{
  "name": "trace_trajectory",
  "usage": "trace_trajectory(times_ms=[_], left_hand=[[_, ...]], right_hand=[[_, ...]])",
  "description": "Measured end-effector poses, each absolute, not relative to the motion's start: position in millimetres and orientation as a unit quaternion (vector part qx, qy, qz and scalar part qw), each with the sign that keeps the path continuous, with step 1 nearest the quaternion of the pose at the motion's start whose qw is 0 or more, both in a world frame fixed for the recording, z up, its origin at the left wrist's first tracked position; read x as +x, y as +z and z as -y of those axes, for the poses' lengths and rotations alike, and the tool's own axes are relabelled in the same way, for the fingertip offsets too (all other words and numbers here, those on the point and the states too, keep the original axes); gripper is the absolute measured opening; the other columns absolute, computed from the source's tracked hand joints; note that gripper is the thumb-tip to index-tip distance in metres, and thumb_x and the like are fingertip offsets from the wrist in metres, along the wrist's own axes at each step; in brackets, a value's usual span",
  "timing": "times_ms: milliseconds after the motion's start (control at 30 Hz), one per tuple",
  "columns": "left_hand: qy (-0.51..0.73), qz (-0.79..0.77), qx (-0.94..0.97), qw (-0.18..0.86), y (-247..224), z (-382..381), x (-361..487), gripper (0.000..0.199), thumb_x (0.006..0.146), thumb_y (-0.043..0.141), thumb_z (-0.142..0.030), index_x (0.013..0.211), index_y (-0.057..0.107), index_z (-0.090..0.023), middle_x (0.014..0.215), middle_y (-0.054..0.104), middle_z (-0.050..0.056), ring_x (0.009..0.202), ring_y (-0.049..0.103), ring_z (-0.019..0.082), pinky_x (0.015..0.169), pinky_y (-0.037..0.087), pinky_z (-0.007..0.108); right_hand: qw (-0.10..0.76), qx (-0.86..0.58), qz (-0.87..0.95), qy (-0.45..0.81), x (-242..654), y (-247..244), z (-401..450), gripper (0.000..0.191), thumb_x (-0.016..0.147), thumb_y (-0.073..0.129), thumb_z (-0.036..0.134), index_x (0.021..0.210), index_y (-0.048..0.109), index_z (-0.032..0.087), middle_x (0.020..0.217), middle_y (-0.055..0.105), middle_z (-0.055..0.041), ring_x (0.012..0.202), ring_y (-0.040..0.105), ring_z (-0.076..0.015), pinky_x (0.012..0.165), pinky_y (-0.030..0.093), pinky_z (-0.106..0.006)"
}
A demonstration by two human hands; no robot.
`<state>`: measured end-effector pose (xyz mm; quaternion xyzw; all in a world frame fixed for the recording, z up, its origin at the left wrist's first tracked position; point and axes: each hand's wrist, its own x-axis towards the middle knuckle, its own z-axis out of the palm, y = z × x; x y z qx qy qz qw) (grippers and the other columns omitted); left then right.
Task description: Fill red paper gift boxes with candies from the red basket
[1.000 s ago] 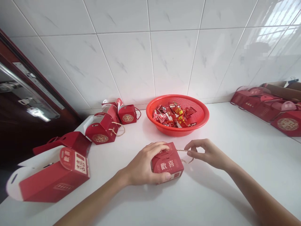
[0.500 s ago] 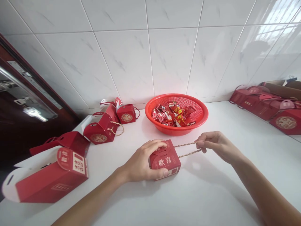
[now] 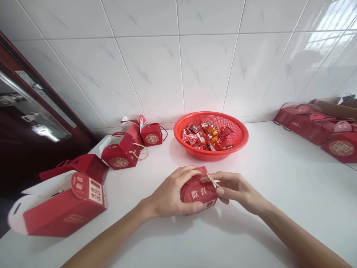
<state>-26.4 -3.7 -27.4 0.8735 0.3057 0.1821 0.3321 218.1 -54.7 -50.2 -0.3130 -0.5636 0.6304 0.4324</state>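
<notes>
A closed red box (image 3: 203,192) with white characters lies on the white table, in front of the basket. My left hand (image 3: 174,193) grips it from the left, thumb on the near side and fingers over the top. At its right end, my right hand (image 3: 232,188) is closed around the twisted rope handle (image 3: 212,180), which is folded back against the box. The right index fingertip touches the box's top. Part of the rope is hidden by the fingers.
A red plastic basket (image 3: 211,154) of wrapped candies stands behind the hands. Several red boxes, some open, line the left, the nearest being a large open box (image 3: 65,213). More red boxes (image 3: 309,126) stand at the right against the tiled wall.
My right hand has moved left to the box, and the rope handle, stretched out to the right before, is now folded in. My left hand keeps its hold.
</notes>
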Motion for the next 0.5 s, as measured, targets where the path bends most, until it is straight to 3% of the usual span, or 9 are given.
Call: trace_trajectory(times_ms=[100, 167, 233, 300, 367, 500], left_hand=[[0.165, -0.314, 0.864, 0.356, -23, -1, -31, 0.076, 0.073, 0.081, -0.056, 0.139, 0.056, -0.026, 0.152, 0.051, 0.011, 0.137, 0.05, 0.036, 0.113, 0.044, 0.05], [0.182, -0.339, 0.843, 0.376, -18, -7, -38, 0.06, 0.083, 0.068, -0.055, 0.135, 0.058, -0.026, 0.148, 0.054, 0.011, 0.135, 0.052, 0.034, 0.112, 0.045, 0.047], [0.217, -0.38, 0.812, 0.386, -13, -15, -46, 0.038, 0.091, 0.052, -0.044, 0.122, 0.061, -0.024, 0.134, 0.064, 0.009, 0.127, 0.058, 0.03, 0.108, 0.047, 0.043], [0.208, -0.421, 0.792, 0.389, -8, -22, -54, 0.028, 0.086, 0.05, -0.034, 0.11, 0.06, -0.023, 0.114, 0.071, 0.007, 0.114, 0.063, 0.028, 0.101, 0.049, 0.041], [0.144, -0.441, 0.788, 0.404, -5, -26, -58, 0.03, 0.079, 0.055, -0.031, 0.109, 0.057, -0.023, 0.102, 0.073, 0.004, 0.101, 0.067, 0.026, 0.093, 0.05, 0.039], [0.044, -0.436, 0.78, 0.446, -6, -25, -56, 0.045, 0.076, 0.063, -0.03, 0.119, 0.052, -0.023, 0.1, 0.077, 0.003, 0.089, 0.069, 0.023, 0.081, 0.05, 0.033]], right_hand=[[0.41, -0.343, 0.577, 0.618, 218, -50, 56, 0.026, 0.092, 0.074, 0.039, 0.113, 0.075, 0.023, 0.106, 0.07, -0.0081, 0.065, 0.048, -0.0088, 0.056, 0.04, -0.024], [0.398, -0.358, 0.589, 0.606, 219, -50, 57, 0.027, 0.093, 0.073, 0.041, 0.113, 0.074, 0.022, 0.11, 0.069, -0.0086, 0.065, 0.047, -0.0085, 0.054, 0.039, -0.023], [0.391, -0.365, 0.598, 0.597, 219, -51, 57, 0.028, 0.094, 0.071, 0.043, 0.113, 0.073, 0.022, 0.111, 0.068, -0.0088, 0.066, 0.048, -0.0089, 0.054, 0.039, -0.023], [0.388, -0.366, 0.603, 0.592, 218, -52, 58, 0.029, 0.095, 0.07, 0.043, 0.114, 0.072, 0.022, 0.11, 0.067, -0.0087, 0.068, 0.049, -0.0096, 0.053, 0.039, -0.023], [0.39, -0.367, 0.604, 0.59, 218, -53, 57, 0.028, 0.095, 0.07, 0.043, 0.113, 0.072, 0.021, 0.111, 0.067, -0.0085, 0.069, 0.05, -0.0098, 0.053, 0.039, -0.022], [0.391, -0.365, 0.609, 0.586, 217, -53, 57, 0.025, 0.096, 0.069, 0.042, 0.108, 0.072, 0.021, 0.112, 0.066, -0.0082, 0.066, 0.047, -0.008, 0.053, 0.039, -0.023]])
